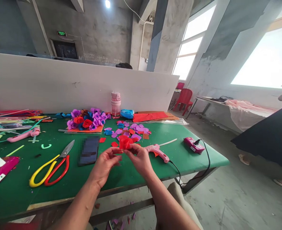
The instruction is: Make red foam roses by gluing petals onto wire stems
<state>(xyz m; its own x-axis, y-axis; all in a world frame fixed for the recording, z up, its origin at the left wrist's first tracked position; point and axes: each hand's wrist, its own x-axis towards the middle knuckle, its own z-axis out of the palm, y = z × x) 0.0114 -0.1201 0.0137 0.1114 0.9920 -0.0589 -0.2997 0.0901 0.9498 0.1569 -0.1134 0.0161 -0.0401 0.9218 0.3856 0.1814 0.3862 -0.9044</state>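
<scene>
A red paper flower [125, 142] is held up over the near side of the green table, between my two hands. My right hand [140, 158] pinches its base from the right with thumb and forefinger. On the other side, the fingertips of my left hand [105, 164] are closed at the flower's lower left edge; the thumb is slightly blurred. A pink glue gun [158, 151] with a clear glue stick lies just right of my right hand. Loose purple, blue and red paper petals [139, 128] are scattered behind the flower.
Scissors [59, 163] and a phone [89, 150] lie to the left. Finished paper roses [88, 119] are heaped behind, near a pink bottle [115, 104]. A power strip [194, 145] with a black cord sits at right. A person in a dark skirt [265, 140] stands beyond.
</scene>
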